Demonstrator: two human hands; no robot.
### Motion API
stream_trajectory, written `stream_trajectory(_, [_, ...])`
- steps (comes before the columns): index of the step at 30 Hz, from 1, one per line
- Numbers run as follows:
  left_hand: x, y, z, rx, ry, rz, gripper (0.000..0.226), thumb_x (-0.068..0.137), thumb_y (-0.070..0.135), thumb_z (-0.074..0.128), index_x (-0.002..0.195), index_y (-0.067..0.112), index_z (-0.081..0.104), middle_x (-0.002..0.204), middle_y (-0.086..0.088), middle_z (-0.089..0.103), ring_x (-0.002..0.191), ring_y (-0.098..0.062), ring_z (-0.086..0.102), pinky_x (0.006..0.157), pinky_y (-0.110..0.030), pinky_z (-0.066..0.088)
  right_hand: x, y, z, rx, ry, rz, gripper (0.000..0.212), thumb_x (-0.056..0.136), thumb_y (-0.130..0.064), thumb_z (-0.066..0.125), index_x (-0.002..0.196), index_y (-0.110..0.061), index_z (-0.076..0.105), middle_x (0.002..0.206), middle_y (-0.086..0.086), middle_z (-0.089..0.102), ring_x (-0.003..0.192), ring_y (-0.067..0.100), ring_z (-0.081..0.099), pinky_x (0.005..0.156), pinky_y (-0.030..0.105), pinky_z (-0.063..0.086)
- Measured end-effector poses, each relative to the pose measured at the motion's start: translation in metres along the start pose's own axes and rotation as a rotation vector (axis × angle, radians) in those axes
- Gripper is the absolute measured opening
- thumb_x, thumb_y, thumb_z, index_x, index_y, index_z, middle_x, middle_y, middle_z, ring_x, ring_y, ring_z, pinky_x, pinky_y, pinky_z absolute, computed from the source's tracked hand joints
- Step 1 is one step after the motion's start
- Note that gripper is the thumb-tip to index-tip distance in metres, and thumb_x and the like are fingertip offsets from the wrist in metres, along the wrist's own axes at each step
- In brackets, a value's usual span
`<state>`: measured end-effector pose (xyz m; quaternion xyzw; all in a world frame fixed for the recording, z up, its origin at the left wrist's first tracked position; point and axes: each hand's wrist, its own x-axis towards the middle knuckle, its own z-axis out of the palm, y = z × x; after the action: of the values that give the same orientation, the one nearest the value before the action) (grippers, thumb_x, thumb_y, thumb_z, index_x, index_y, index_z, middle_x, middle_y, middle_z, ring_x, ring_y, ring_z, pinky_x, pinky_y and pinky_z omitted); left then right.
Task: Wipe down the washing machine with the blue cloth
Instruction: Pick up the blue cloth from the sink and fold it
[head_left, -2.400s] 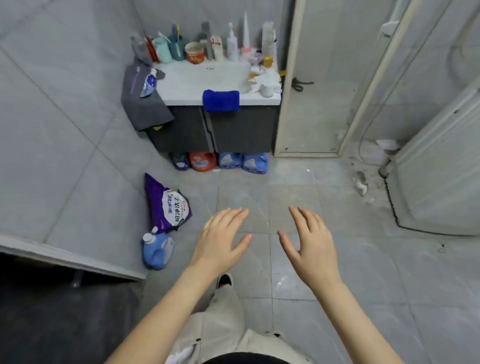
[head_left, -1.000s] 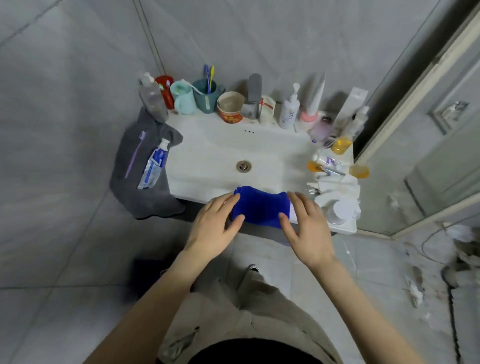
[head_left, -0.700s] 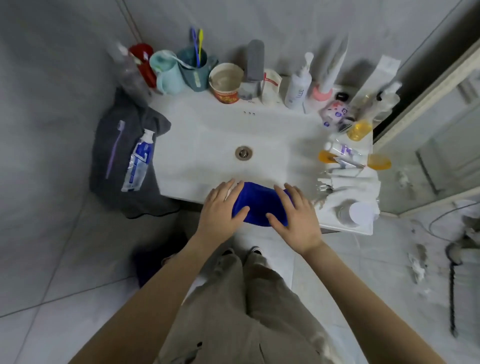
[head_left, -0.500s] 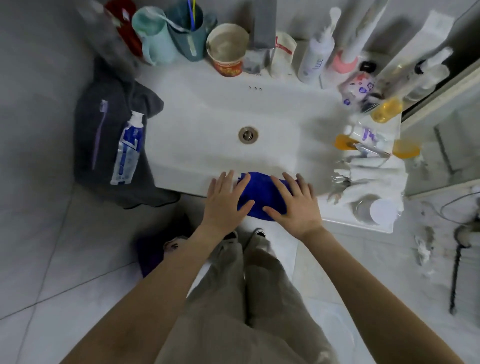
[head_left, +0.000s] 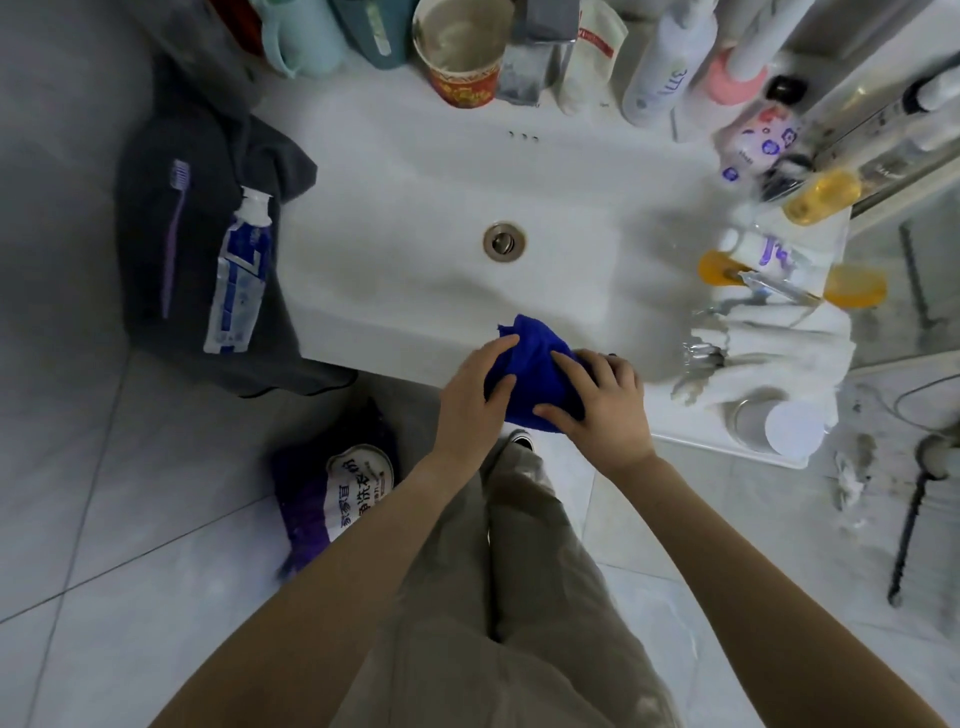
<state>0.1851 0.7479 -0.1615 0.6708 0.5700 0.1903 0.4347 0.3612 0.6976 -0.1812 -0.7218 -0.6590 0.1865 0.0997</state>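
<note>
I had the blue cloth (head_left: 535, 379) bunched on the front rim of the sink (head_left: 415, 208), at 6 o'clock from the drain (head_left: 503, 240). My left hand (head_left: 472, 400) gripped it from 9 o'clock and my right hand (head_left: 602, 410) from 3 o'clock. The fingers (head_left: 566, 364) of both were curled onto the fabric, thumbs pressed into its near edge.

To lift it well, I judged I should gather the loose folds into one wad and raise it straight, away from the bottles (head_left: 654, 67) crowding 1 o'clock. The washing machine was out of view.

Counted: one blue cloth with two hands on it and one drain. At 9 o'clock, one toothpaste tube (head_left: 239, 275) and one purple toothbrush (head_left: 174, 234) lay on one grey towel (head_left: 208, 156). One paper cup (head_left: 462, 47) stood at 12.
</note>
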Motion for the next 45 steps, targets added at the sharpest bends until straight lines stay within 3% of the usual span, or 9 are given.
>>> stream_trajectory(4, [0.007, 0.004, -0.007, -0.148, -0.005, -0.087, 0.035, 0.096, 0.008, 0.054, 0.129, 0.018, 0.057, 0.122, 0.006, 0.063, 0.104, -0.013, 0.059, 0.087, -0.025, 0.052, -0.003, 0.008, 0.0, -0.124, -0.039, -0.125, 0.082, 0.075, -0.07, 0.051, 0.143, -0.025, 0.046, 0.132, 0.013, 0.055, 0.111, 0.04, 0.049, 0.094, 0.053, 0.041])
stream_trajectory(10, [0.004, 0.008, -0.017, -0.248, -0.051, -0.13, 0.034, 0.093, 0.009, 0.055, 0.125, 0.019, 0.059, 0.116, 0.017, 0.06, 0.109, -0.015, 0.057, 0.092, -0.04, 0.054, -0.008, 0.007, -0.003, -0.097, 0.117, -0.164, 0.064, 0.075, -0.057, 0.063, 0.128, -0.021, 0.063, 0.12, 0.008, 0.064, 0.095, 0.034, 0.052, 0.079, 0.044, 0.044])
stream_trajectory(14, [0.0, 0.02, -0.024, -0.353, -0.045, -0.23, 0.032, 0.096, 0.006, 0.056, 0.119, 0.027, 0.06, 0.116, 0.005, 0.064, 0.109, -0.023, 0.059, 0.092, -0.043, 0.055, -0.012, -0.002, -0.012, 0.021, 0.067, -0.121, 0.056, 0.081, -0.052, 0.055, 0.125, -0.019, 0.065, 0.111, 0.004, 0.068, 0.088, 0.03, 0.055, 0.076, 0.04, 0.048])
stream_trajectory(18, [-0.003, 0.031, -0.036, -0.37, -0.062, -0.267, 0.028, 0.099, 0.009, 0.052, 0.121, 0.025, 0.059, 0.122, 0.006, 0.061, 0.112, -0.023, 0.059, 0.092, -0.037, 0.054, -0.015, -0.014, -0.03, 0.315, -0.026, -0.04, 0.049, 0.079, -0.039, 0.071, 0.125, -0.022, 0.064, 0.102, 0.0, 0.07, 0.085, 0.021, 0.061, 0.074, 0.032, 0.052])
stream_trajectory(24, [-0.022, 0.063, -0.063, -0.195, -0.095, -0.096, 0.032, 0.1, 0.018, 0.053, 0.132, 0.022, 0.055, 0.117, 0.016, 0.058, 0.107, -0.007, 0.056, 0.087, -0.025, 0.047, -0.033, -0.035, -0.079, 0.419, 0.082, -0.065, 0.043, 0.079, -0.033, 0.075, 0.121, -0.027, 0.064, 0.098, -0.007, 0.07, 0.083, 0.009, 0.062, 0.073, 0.026, 0.054])
stream_trajectory(28, [-0.046, 0.088, -0.093, 0.139, -0.003, 0.198, 0.042, 0.1, 0.027, 0.053, 0.141, 0.02, 0.05, 0.134, 0.0, 0.056, 0.12, -0.016, 0.051, 0.102, -0.03, 0.042, -0.058, -0.055, -0.117, 0.45, 0.199, 0.004, 0.045, 0.078, -0.028, 0.079, 0.121, -0.028, 0.065, 0.098, -0.011, 0.069, 0.085, 0.005, 0.062, 0.075, 0.025, 0.052])
stream_trajectory(35, [-0.1, 0.089, -0.131, 0.543, 0.002, 0.588, 0.054, 0.096, 0.042, 0.035, 0.143, 0.018, 0.05, 0.144, -0.003, 0.053, 0.132, -0.023, 0.048, 0.111, -0.038, 0.039, -0.142, -0.104, -0.132, 0.692, 0.432, 0.305, 0.035, 0.078, -0.021, 0.078, 0.109, -0.034, 0.067, 0.096, -0.019, 0.07, 0.09, 0.005, 0.065, 0.077, 0.023, 0.052])
stream_trajectory(40, [-0.144, 0.049, -0.129, 0.652, -0.163, 0.698, 0.057, 0.096, 0.05, 0.035, 0.146, 0.023, 0.045, 0.15, -0.002, 0.048, 0.139, -0.025, 0.043, 0.115, -0.043, 0.031, -0.224, -0.148, -0.102, 0.874, 0.625, 0.551, 0.034, 0.081, -0.011, 0.075, 0.098, -0.039, 0.067, 0.09, -0.022, 0.071, 0.085, 0.0, 0.066, 0.07, 0.01, 0.047])
stream_trajectory(45, [-0.185, 0.044, -0.108, 0.667, -0.418, 0.821, 0.063, 0.096, 0.057, 0.028, 0.15, 0.026, 0.039, 0.154, 0.0, 0.042, 0.144, -0.023, 0.036, 0.118, -0.042, 0.025, -0.311, -0.169, -0.07, 0.944, 0.852, 0.827, 0.028, 0.081, -0.012, 0.075, 0.103, -0.03, 0.07, 0.094, -0.014, 0.073, 0.088, 0.007, 0.068, 0.08, 0.032, 0.054])
